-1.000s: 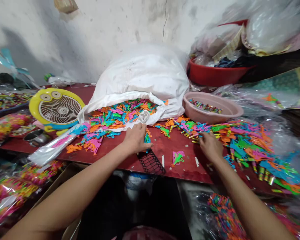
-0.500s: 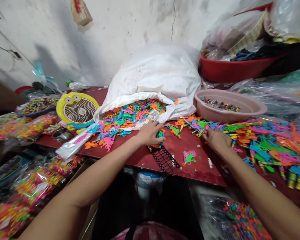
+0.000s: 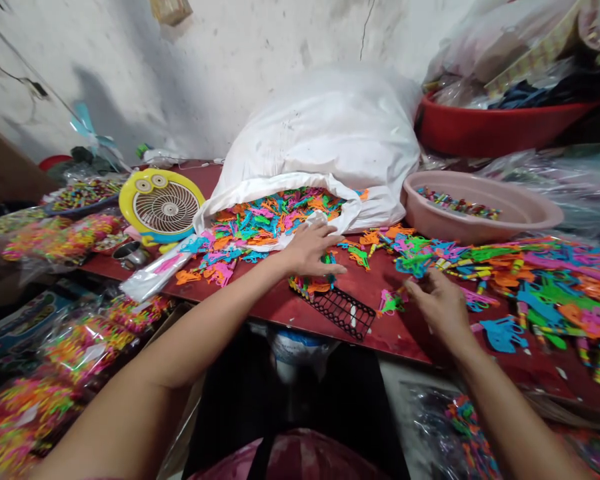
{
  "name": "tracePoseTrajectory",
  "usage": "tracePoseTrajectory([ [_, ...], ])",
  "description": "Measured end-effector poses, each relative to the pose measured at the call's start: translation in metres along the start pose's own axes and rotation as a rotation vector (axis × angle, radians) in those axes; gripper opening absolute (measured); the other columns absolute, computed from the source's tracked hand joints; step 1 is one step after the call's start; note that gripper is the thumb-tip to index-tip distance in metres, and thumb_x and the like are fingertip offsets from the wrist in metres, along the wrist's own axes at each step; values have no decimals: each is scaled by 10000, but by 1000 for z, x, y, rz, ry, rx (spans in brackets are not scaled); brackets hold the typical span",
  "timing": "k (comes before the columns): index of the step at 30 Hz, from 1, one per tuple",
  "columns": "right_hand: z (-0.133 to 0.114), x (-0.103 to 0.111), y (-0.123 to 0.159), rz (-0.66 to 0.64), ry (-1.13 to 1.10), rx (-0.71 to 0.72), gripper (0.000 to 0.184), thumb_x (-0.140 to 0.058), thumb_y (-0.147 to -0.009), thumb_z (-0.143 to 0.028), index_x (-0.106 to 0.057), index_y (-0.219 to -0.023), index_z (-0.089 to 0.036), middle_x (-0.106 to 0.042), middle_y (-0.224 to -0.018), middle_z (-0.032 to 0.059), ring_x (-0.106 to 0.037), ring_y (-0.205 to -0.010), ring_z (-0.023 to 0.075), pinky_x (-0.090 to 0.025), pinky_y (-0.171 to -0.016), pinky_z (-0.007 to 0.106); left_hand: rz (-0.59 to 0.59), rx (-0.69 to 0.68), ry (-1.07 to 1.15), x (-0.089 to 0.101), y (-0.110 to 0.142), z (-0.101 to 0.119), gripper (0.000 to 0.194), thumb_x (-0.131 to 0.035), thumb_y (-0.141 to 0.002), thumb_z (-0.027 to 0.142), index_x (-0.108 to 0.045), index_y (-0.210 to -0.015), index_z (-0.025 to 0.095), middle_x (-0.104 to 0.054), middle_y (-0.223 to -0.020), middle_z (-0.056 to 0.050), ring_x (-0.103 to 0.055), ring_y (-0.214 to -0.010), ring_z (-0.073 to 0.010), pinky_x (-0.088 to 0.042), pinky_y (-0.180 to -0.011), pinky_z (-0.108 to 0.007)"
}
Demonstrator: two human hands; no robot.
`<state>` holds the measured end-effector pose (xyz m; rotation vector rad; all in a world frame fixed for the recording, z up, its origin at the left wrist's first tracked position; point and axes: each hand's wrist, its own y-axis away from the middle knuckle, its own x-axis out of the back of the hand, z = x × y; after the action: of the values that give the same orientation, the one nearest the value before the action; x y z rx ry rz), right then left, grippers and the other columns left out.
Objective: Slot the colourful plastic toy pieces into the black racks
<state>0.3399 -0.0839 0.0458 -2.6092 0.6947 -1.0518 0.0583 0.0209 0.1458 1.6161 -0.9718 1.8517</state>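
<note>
My left hand (image 3: 316,250) is spread open, palm down, over the left end of a black plastic grid rack (image 3: 347,313). Small colourful plastic pieces (image 3: 313,285) sit in that end of the rack, partly under the hand. My right hand (image 3: 444,303) hovers at the near edge of a pile of toy pistols (image 3: 415,257), fingers curled towards the thumb; whatever they hold is hidden. Left of its thumb lies a pink-and-green toy pistol (image 3: 391,302). Behind my left hand, a white sack (image 3: 325,133) gapes open, full of more toy pistols (image 3: 275,217).
A pink basin (image 3: 480,223) of small striped pieces stands at the right, before a red basin (image 3: 500,130). At the left are a yellow fan (image 3: 163,207), a metal cup (image 3: 130,255) and bagged toys (image 3: 87,343). Loose pistols (image 3: 560,293) cover the right of the red table (image 3: 260,303).
My right hand has drawn back from the pile towards me. The left hand's fingers are spread wider, staying over the rack's left end. The whole view has shifted slightly.
</note>
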Motion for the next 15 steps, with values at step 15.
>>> tracePoseTrajectory([
  [15,-31,-42,27,5,7,202,284,-525,-900,-417,-548,-701,-215,-591,-686,24,-527,-658,175,-402,-658,306,-120,267,97,-2,0,25,498,-490,-940,399,-503,-1393,193,-624,-1340,-128,-593,-1211,-319,-465,-1005,-472],
])
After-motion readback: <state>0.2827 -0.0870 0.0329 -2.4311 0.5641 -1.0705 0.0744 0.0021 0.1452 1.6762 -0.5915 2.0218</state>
